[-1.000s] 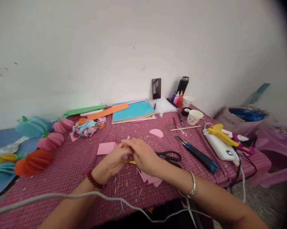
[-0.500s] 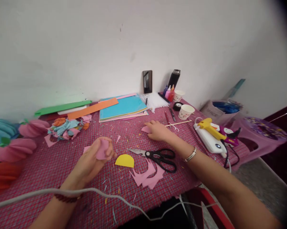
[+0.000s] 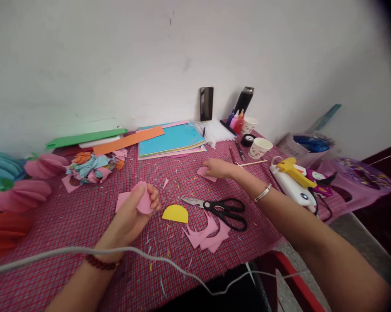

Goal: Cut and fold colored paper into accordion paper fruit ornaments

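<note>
Two bare hands, at a counter [image 3: 75, 221] covered in red plaid cloth. Left hand [image 3: 138, 212]: closed on rounded pink paper [image 3: 145, 202], gripped between thumb and fingers; number of layers cannot be told. Right hand [image 3: 216, 168]: fingers touching one pink half-disc [image 3: 208, 176] on the counter, right of centre; whether they pinch it cannot be told.

Near the hands: one yellow half-disc [image 3: 176, 214]; one pair of black-handled scissors [image 3: 219, 207], blades pointing left; several overlapping pink offcuts [image 3: 205, 236], not countable; pink paper [image 3: 121, 200], partly behind the left hand.

Farther out: two paper cups, one nearer [image 3: 260, 148], one behind; three nozzle bottles [image 3: 236, 121]; one roll of black tape [image 3: 247, 139]; one phone [image 3: 206, 104] and one black flask [image 3: 244, 100], both upright; one yellow glue gun [image 3: 294, 172] lying over a white device [image 3: 292, 186].

At left: four ribbed paper pumpkins, two pink [image 3: 26, 195], one blue and one orange, the last two cut off by the frame edge.

Writing: "SPACE" on a pale bag [image 3: 292, 150]; cup print too small to read.
</note>
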`<move>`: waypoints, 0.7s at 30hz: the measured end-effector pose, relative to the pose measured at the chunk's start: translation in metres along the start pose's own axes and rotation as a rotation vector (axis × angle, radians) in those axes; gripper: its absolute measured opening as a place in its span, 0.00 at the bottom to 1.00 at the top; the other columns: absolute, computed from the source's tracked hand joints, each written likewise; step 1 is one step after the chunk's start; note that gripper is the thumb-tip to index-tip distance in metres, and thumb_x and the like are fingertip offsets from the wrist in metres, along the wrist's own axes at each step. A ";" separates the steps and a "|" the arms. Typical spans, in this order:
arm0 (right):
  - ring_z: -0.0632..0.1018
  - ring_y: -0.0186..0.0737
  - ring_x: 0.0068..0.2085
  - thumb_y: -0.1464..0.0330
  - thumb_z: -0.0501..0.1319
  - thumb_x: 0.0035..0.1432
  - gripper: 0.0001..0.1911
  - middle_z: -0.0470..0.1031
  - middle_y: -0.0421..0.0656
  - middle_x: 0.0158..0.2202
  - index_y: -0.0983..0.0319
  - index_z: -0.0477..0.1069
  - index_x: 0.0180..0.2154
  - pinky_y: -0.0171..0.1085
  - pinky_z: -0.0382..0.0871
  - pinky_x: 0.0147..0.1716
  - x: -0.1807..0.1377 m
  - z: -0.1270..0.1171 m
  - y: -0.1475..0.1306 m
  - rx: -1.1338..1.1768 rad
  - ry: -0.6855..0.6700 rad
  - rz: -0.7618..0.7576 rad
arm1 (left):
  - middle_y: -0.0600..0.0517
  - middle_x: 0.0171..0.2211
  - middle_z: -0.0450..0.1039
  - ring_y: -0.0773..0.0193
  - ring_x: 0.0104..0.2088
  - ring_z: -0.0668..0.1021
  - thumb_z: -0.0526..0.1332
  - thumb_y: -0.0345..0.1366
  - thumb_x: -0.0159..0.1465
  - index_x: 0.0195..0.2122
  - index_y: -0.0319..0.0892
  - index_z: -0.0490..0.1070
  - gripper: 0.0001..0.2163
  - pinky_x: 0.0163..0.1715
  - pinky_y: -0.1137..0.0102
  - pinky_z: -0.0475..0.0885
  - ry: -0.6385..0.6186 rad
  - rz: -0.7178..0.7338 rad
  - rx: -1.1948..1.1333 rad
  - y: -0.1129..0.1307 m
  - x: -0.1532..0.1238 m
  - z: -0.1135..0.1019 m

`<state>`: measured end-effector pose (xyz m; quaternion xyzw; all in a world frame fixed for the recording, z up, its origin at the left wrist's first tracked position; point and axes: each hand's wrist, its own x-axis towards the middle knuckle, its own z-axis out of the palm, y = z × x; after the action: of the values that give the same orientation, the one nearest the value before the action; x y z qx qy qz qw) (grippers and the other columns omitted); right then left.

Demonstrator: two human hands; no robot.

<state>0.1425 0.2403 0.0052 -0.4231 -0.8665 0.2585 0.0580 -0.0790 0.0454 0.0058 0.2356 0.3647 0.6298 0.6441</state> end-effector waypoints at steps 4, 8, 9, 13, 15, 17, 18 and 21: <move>0.67 0.34 0.26 0.64 0.51 0.62 0.13 0.66 0.38 0.23 0.60 0.62 0.25 0.33 0.60 0.26 -0.024 0.021 -0.053 0.408 0.086 -0.103 | 0.54 0.24 0.64 0.69 0.24 0.67 0.63 0.47 0.60 0.30 0.40 0.68 0.14 0.27 0.73 0.68 0.048 0.052 -0.045 -0.014 0.004 0.002; 0.66 0.33 0.27 0.63 0.57 0.58 0.12 0.62 0.36 0.23 0.60 0.63 0.24 0.34 0.62 0.29 -0.043 0.055 -0.105 0.886 0.070 -0.195 | 0.51 0.30 0.70 0.65 0.30 0.73 0.61 0.56 0.56 0.36 0.40 0.70 0.22 0.33 0.69 0.71 0.076 0.075 -0.138 -0.022 0.003 0.008; 0.68 0.34 0.29 0.64 0.58 0.57 0.11 0.63 0.37 0.25 0.60 0.64 0.24 0.35 0.64 0.32 -0.045 0.062 -0.112 0.891 0.090 -0.224 | 0.51 0.31 0.71 0.63 0.32 0.74 0.62 0.57 0.55 0.36 0.41 0.70 0.22 0.34 0.69 0.71 0.082 0.082 -0.152 -0.023 0.001 0.009; 0.71 0.36 0.39 0.68 0.61 0.56 0.10 0.65 0.40 0.33 0.60 0.70 0.23 0.39 0.64 0.42 -0.041 0.083 -0.121 0.785 0.286 -0.311 | 0.53 0.35 0.72 0.66 0.36 0.74 0.70 0.39 0.53 0.39 0.43 0.69 0.15 0.38 0.71 0.70 0.057 0.059 -0.159 -0.023 -0.004 0.012; 0.71 0.37 0.40 0.69 0.61 0.56 0.09 0.65 0.40 0.35 0.59 0.71 0.24 0.40 0.64 0.44 -0.039 0.089 -0.118 0.736 0.342 -0.326 | 0.56 0.33 0.71 0.69 0.34 0.74 0.69 0.28 0.52 0.40 0.44 0.68 0.16 0.37 0.73 0.70 0.020 0.027 -0.126 -0.023 -0.007 0.014; 0.70 0.38 0.41 0.70 0.61 0.56 0.08 0.65 0.40 0.36 0.59 0.71 0.25 0.40 0.64 0.45 -0.039 0.092 -0.117 0.698 0.355 -0.339 | 0.57 0.30 0.69 0.70 0.30 0.73 0.66 0.23 0.51 0.39 0.44 0.67 0.16 0.33 0.74 0.69 -0.026 -0.005 -0.075 -0.024 -0.008 0.015; 0.70 0.38 0.41 0.70 0.61 0.56 0.08 0.66 0.40 0.36 0.59 0.71 0.25 0.41 0.64 0.45 -0.040 0.092 -0.117 0.690 0.358 -0.345 | 0.56 0.29 0.69 0.70 0.30 0.73 0.65 0.21 0.51 0.38 0.44 0.68 0.16 0.32 0.73 0.69 -0.048 -0.022 -0.049 -0.024 -0.009 0.015; 0.71 0.38 0.42 0.70 0.59 0.57 0.08 0.66 0.41 0.37 0.60 0.69 0.25 0.41 0.64 0.46 -0.044 0.086 -0.118 0.729 0.370 -0.349 | 0.53 0.32 0.72 0.65 0.33 0.75 0.64 0.24 0.53 0.39 0.43 0.69 0.13 0.35 0.69 0.71 -0.094 -0.064 -0.023 -0.025 -0.009 0.012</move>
<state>0.0598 0.1123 -0.0049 -0.2616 -0.7522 0.4536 0.4000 -0.0535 0.0359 -0.0046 0.2456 0.3340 0.6012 0.6832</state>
